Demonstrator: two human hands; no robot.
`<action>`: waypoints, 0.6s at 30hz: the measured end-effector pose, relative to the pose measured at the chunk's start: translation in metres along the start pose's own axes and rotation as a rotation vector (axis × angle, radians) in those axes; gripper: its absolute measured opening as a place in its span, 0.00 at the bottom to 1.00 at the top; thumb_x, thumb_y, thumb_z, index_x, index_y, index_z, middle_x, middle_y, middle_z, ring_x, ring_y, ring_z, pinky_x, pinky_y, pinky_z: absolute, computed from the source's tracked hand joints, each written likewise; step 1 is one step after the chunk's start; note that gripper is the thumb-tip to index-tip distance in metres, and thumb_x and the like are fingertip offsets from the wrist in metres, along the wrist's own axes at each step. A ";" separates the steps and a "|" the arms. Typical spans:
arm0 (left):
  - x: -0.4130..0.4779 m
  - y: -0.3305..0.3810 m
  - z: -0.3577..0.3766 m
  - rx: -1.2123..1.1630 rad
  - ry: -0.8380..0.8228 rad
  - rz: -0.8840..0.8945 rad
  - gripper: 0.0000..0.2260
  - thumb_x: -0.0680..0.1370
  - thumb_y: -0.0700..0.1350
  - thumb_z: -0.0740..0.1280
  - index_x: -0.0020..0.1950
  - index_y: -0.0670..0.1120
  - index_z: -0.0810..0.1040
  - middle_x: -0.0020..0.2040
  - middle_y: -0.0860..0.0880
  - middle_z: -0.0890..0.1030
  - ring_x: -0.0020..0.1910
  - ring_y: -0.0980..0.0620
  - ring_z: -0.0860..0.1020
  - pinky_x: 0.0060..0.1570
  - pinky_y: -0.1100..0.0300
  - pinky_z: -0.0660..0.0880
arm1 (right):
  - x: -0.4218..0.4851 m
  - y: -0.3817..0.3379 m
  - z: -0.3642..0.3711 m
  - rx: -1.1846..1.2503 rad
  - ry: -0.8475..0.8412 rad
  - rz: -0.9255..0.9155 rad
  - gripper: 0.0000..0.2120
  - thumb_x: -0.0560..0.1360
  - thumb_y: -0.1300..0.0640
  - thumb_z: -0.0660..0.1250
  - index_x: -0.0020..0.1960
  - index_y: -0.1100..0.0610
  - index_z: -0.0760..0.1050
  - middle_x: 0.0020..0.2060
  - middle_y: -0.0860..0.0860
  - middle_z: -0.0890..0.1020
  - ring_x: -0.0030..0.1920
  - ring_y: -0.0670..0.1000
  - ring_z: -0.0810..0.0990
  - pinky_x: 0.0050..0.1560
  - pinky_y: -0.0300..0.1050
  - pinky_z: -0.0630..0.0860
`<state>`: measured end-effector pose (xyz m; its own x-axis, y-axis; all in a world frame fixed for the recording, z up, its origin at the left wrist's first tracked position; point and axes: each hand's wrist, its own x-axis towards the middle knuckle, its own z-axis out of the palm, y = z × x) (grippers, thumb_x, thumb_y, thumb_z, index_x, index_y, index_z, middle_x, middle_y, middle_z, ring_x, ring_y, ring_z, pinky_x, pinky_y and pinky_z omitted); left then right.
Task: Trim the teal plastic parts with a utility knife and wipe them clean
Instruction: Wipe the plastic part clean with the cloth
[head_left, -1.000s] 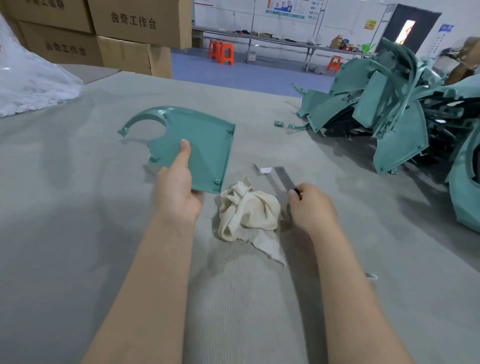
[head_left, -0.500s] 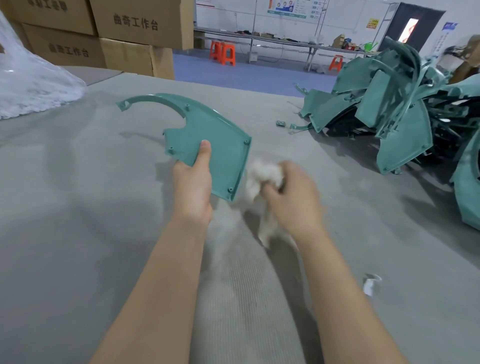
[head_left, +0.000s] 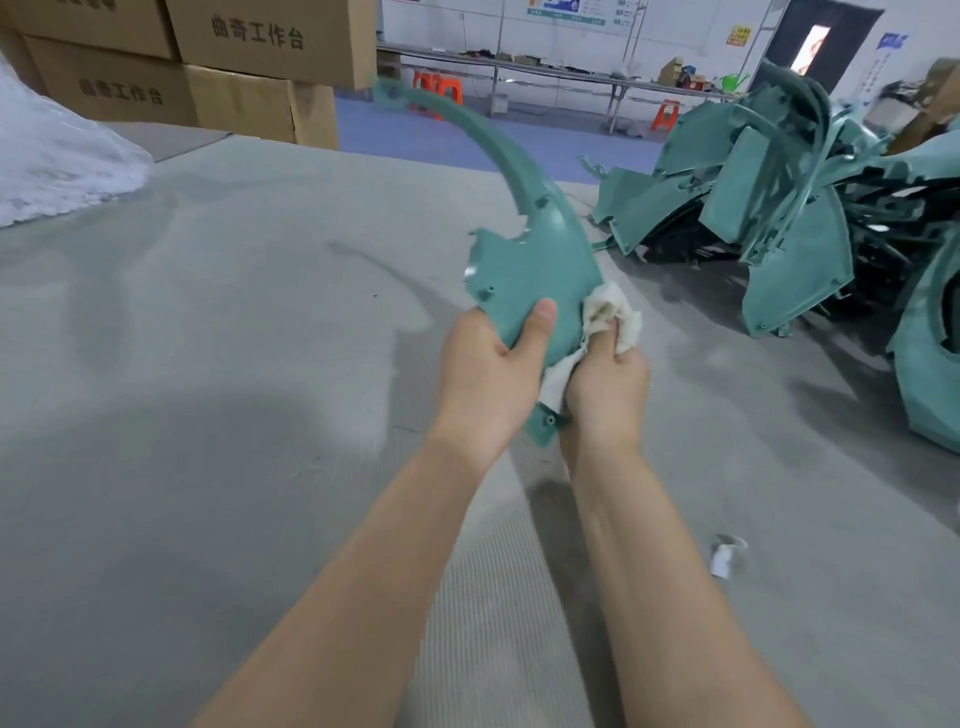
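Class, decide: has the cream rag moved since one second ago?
Yes. The rag has left the grey mat, where it lay, and risen into the right hand, against the teal part.

Left hand (head_left: 488, 374): bare, thumbnail short and plain.
Right hand (head_left: 605, 384): bare.
Left forearm (head_left: 363, 571): bare down to the frame's lower edge.
Right forearm (head_left: 665, 571): bare likewise.

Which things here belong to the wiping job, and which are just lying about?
Job: teal part, held in the left hand; cloth, bunched in the right hand against it; pile of teal parts at right.
Lying about: cardboard boxes; clear plastic sheeting; white scrap on the grey mat; orange stools.
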<state>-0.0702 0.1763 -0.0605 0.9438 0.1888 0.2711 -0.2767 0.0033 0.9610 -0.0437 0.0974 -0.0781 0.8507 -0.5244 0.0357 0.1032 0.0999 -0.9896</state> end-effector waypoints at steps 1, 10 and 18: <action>-0.002 0.001 0.002 0.077 -0.024 0.041 0.05 0.79 0.46 0.66 0.44 0.49 0.79 0.40 0.54 0.83 0.42 0.55 0.82 0.44 0.61 0.78 | 0.002 -0.001 -0.005 0.002 0.006 0.017 0.17 0.84 0.52 0.55 0.39 0.54 0.74 0.35 0.51 0.79 0.36 0.50 0.79 0.43 0.46 0.77; -0.002 0.012 -0.003 0.138 -0.150 0.102 0.10 0.79 0.46 0.66 0.48 0.39 0.81 0.44 0.38 0.83 0.45 0.39 0.81 0.46 0.47 0.78 | 0.007 -0.003 -0.008 0.258 0.046 0.048 0.14 0.83 0.51 0.56 0.46 0.54 0.77 0.40 0.51 0.84 0.41 0.51 0.83 0.43 0.45 0.81; 0.006 0.007 -0.021 0.038 -0.253 -0.003 0.05 0.80 0.43 0.66 0.49 0.51 0.80 0.47 0.54 0.85 0.48 0.55 0.83 0.50 0.56 0.79 | 0.028 0.008 -0.017 0.011 -0.008 0.034 0.13 0.82 0.48 0.58 0.46 0.52 0.77 0.46 0.50 0.82 0.50 0.54 0.81 0.52 0.47 0.77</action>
<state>-0.0705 0.1985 -0.0535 0.9612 -0.0634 0.2686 -0.2711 -0.0340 0.9620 -0.0279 0.0687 -0.0877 0.8578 -0.5139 0.0036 0.0799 0.1265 -0.9887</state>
